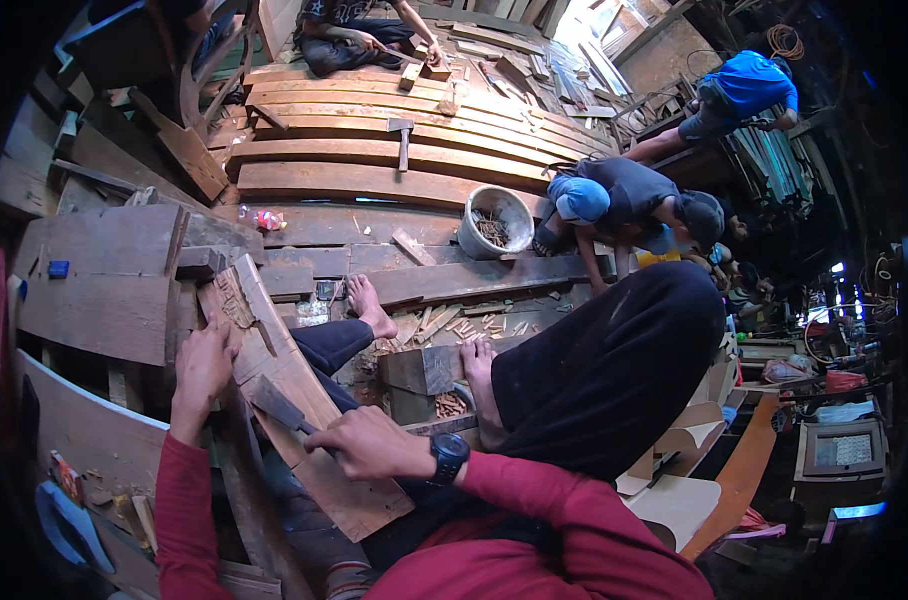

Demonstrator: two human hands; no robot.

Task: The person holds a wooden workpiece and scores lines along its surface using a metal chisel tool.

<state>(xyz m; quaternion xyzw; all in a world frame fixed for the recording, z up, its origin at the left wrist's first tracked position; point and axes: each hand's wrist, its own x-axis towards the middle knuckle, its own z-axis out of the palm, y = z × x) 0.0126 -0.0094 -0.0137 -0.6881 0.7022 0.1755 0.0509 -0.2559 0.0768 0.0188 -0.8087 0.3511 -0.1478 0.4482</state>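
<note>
Holding the chisel (279, 407) in our right hand (369, 443), fingers wrapped tight around its handle, we should cut shallow; our left hand (206, 365) presses spread fingers on the plank (304, 400), beside the blade, never ahead.

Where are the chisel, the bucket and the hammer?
chisel (274, 403), head view, flat blade.
bucket (471, 238), head view, outer wall.
hammer (403, 150), head view, handle.
</note>
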